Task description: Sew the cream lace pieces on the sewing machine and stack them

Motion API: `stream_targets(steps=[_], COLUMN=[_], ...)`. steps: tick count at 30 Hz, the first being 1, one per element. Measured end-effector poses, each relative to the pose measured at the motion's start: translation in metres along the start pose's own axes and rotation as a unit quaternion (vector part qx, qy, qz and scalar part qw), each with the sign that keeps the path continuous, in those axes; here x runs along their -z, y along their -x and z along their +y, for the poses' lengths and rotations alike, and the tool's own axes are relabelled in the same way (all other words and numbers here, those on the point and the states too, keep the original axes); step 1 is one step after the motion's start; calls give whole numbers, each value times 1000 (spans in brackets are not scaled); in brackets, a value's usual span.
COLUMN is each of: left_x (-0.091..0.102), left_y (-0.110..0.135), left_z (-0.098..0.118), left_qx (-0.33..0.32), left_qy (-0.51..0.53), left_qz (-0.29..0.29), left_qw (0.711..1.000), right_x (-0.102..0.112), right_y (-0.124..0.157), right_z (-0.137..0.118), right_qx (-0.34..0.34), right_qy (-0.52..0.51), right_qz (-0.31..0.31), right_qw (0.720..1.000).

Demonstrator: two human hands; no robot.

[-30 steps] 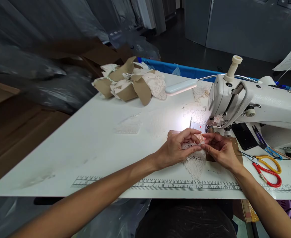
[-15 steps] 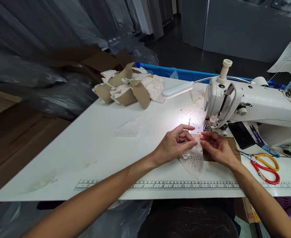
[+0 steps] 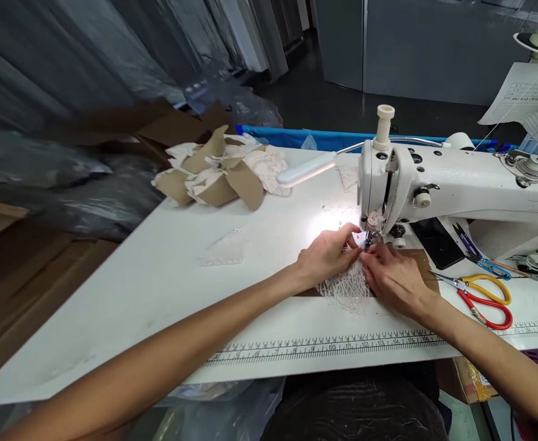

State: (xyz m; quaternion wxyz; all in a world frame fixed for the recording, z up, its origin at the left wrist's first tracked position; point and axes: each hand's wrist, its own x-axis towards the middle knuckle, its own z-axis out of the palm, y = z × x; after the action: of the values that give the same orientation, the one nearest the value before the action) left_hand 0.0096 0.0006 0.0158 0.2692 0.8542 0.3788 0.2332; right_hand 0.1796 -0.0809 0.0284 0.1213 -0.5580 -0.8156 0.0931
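A white sewing machine [image 3: 452,184] stands at the right, its needle area lit by a lamp. Just left of the presser foot [image 3: 368,240], my left hand [image 3: 328,254] has its fingers pinched on a piece of white lace [image 3: 346,288]. My right hand [image 3: 393,272] is close beside it, fingertips closed on the lace edge at the foot. Between the hands a small white patch with red marks [image 3: 359,237] shows at the foot. The lace hangs toward me over the table, and the fingers partly cover it.
Red-and-yellow-handled scissors [image 3: 484,297], blue snips [image 3: 484,257] and a black phone [image 3: 437,242] lie at the right. Bundled lace and brown card pieces [image 3: 223,171] sit at the back left. A lace scrap [image 3: 225,248] lies mid-table. A printed ruler [image 3: 324,348] runs along the front edge.
Both hands have closed in around the presser foot, and the right hand has turned more palm-down. Less of the red-marked patch shows between them. The camera view has shifted slightly.
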Motion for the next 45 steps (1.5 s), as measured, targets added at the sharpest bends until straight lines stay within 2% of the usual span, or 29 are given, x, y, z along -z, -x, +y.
stream_targets(steps=[2, 4, 7, 10, 13, 15, 19, 25, 28, 31, 36, 45], left_x=[-4, -7, -7, -7, -9, -11, -9, -4, -4, -1, 8, 1], left_y=[2, 5, 6, 3, 1, 2, 14, 33, 32, 27, 15, 20], left_z=[-3, -5, -7, -10, -14, -17, -11, 6, 6, 2, -7, -15], left_qx=[-6, -16, -52, -136, -232, -257, -248, -220, -218, -221, -245, -219], left_qy=[-28, -50, -98, -140, -187, -230, -295, -359, -369, -362, -312, -259], left_qz=[10, 28, 77, 112, 88, 46, -10, -28, -41, -60, -113, -65], left_qw=[1000, 998, 991, 974, 951, 937, 923, 907, 902, 904, 911, 938], right_x=[-3, -9, -21, -28, -30, -31, -34, -16, -5, -7, -23, -26], right_y=[5, 10, 18, 22, 22, 21, 22, 15, 7, 6, 17, 22], right_z=[6, 13, 20, 23, 23, 23, 24, 31, 33, 34, 35, 32], right_qx=[96, 134, 119, 110, 112, 112, 101, 83, 125, 157, 95, 50], right_qy=[18, 10, -25, -61, -75, -78, -85, -152, -131, -61, -21, -27], right_qz=[0, 16, 62, 95, 108, 110, 108, 88, 59, 41, 64, 57], right_qw=[995, 991, 991, 988, 985, 985, 985, 981, 982, 985, 993, 997])
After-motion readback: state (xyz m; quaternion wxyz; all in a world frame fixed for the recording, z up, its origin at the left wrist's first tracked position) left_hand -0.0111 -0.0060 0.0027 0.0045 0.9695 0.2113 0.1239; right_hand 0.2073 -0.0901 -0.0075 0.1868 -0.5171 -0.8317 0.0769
